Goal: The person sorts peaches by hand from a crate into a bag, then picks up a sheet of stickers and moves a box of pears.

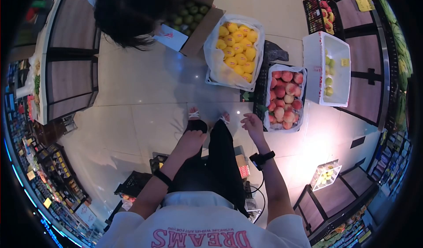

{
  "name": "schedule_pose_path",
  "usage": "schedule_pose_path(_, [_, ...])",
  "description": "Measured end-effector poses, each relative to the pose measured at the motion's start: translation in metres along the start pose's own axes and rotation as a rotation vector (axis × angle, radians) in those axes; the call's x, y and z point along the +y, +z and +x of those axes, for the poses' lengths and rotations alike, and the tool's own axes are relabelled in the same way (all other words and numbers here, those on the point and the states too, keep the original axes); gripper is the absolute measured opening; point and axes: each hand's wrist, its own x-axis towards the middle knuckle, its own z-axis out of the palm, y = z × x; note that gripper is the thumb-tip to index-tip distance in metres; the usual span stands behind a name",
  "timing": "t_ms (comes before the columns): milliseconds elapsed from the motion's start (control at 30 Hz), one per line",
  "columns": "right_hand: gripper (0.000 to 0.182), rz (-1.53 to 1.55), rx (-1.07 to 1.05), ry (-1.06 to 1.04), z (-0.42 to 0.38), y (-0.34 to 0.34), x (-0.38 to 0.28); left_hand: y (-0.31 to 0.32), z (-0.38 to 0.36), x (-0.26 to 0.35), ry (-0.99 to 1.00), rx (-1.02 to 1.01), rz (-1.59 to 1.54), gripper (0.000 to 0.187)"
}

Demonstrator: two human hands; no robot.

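A glossy tiled shop floor [145,89] lies between display shelves. The left hand [190,143] rests closed and empty on the knee; the right hand [253,124] hangs open, fingers loosely apart, just beside the crate of peaches [284,97]. Beyond sits a box of yellow fruit [237,49].

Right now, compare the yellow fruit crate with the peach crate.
The yellow fruit crate is larger and lies farther from the right hand; the peach crate is narrower, holds pink-red fruit, and sits right beside that hand. Both are lined with white plastic and rest on the floor.
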Motion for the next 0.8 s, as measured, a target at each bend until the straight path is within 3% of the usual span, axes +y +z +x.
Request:
schedule_pose_path(100, [0.023, 0.035, 0.032, 0.011, 0.026, 0.002, 0.010, 0.015, 0.001, 0.002, -0.023, -0.021, -0.022, 0.016])
schedule_pose_path(233, [0.028, 0.120, 0.088, 0.024, 0.065, 0.014, 0.035, 0.035, 0.014, -0.004, -0.145, 0.103, -0.244, 0.016])
schedule_pose_path(333, [0.029, 0.228, 0.145, 0.002, 0.104, 0.035, 0.060, 0.059, 0.035, -0.029, -0.195, 0.110, -0.347, 0.017])
schedule_pose_path(533, [0.037, 0.124, 0.259, -0.149, 0.199, 0.069, 0.127, 0.100, 0.079, -0.096, -0.208, 0.127, -0.473, 0.020])
schedule_pose_path(633, [0.046, -0.356, 0.399, -0.373, 0.248, 0.068, 0.158, 0.121, 0.097, -0.131, -0.225, 0.114, -0.502, 0.020])
schedule_pose_path(733, [0.056, -0.627, 0.457, -0.385, 0.295, 0.064, 0.174, 0.149, 0.121, -0.162, -0.221, 0.126, -0.457, 0.019])
schedule_pose_path(800, [0.059, -0.751, 0.476, -0.452, 0.327, 0.064, 0.183, 0.169, 0.139, -0.177, -0.109, 0.171, -0.408, 0.019])
